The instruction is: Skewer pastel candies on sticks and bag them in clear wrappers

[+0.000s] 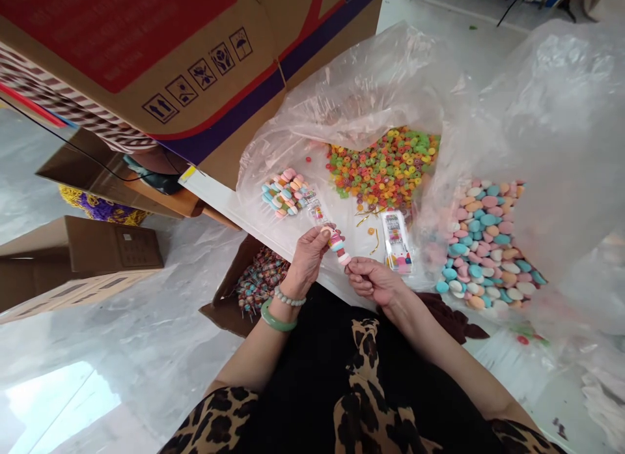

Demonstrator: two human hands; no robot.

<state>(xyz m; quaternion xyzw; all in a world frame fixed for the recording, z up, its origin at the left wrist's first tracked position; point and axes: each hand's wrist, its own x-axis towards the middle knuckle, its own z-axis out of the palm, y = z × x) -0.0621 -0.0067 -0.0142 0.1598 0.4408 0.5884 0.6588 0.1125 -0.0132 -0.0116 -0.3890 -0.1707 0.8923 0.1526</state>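
Note:
Over the table's front edge, my left hand (308, 255) pinches the upper part of a candy skewer (336, 243) with pink, white and blue pieces. My right hand (374, 279) is closed at its lower end, fingertips against the pale pink piece; any stick there is hidden by the fingers. Just beyond my left hand lies a clear printed wrapper (317, 210). Behind that sits a pile of marshmallow skewers (285, 193). A stack of printed bags (398, 241) lies right of my hands, with gold twist ties (375, 242) beside it.
Ring gummies (385, 167) and pastel marshmallows (488, 239) lie in large clear plastic bags. A big cardboard carton (205, 70) stands at the back left. Below the table edge, an open box (229, 291) holds wrapped candy skewers. A dark brown cloth (446, 316) lies near my right forearm.

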